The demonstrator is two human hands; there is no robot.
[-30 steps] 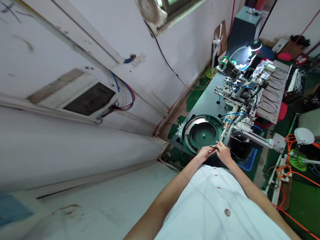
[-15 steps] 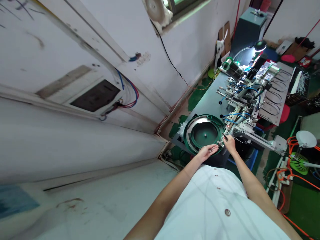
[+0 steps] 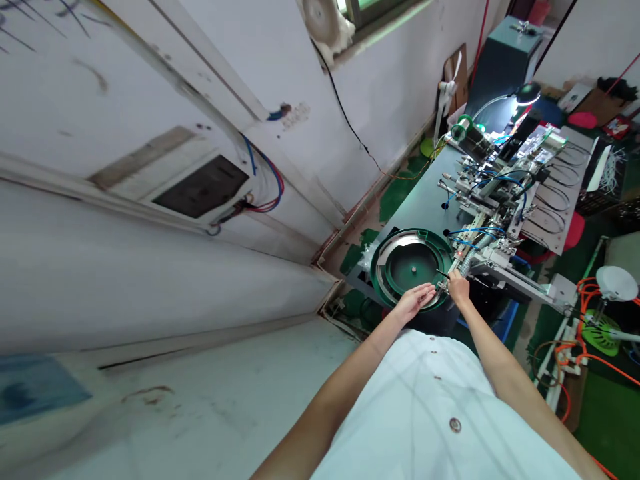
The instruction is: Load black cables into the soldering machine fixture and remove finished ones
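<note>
A round green vibratory feeder bowl (image 3: 383, 283) stands at the near end of the machine table, with a small knob at its centre. My left hand (image 3: 414, 302) reaches over the bowl's near rim, its fingers stretched out and slightly cupped. Whether small parts lie in its palm is too small to tell. Beside it, my right hand (image 3: 459, 289) is closed around a thin dark tool (image 3: 442, 273), perhaps tweezers, whose tip points left over the bowl's right rim. Between the hands runs the metal feed track (image 3: 454, 267) leading away from the bowl.
Beyond the bowl, an assembly machine (image 3: 500, 180) with blue air tubes fills the grey table (image 3: 425, 193). A lit lamp (image 3: 527, 93) shines at its far end. The wall (image 3: 370, 100) is on the left. Orange hoses (image 3: 585, 287) and a white round lamp head (image 3: 616, 283) are at right.
The thin tool's tip has swung left, from near the track to over the bowl's rim. My left hand's fingers have tilted a little. The whole view has shifted slightly.
</note>
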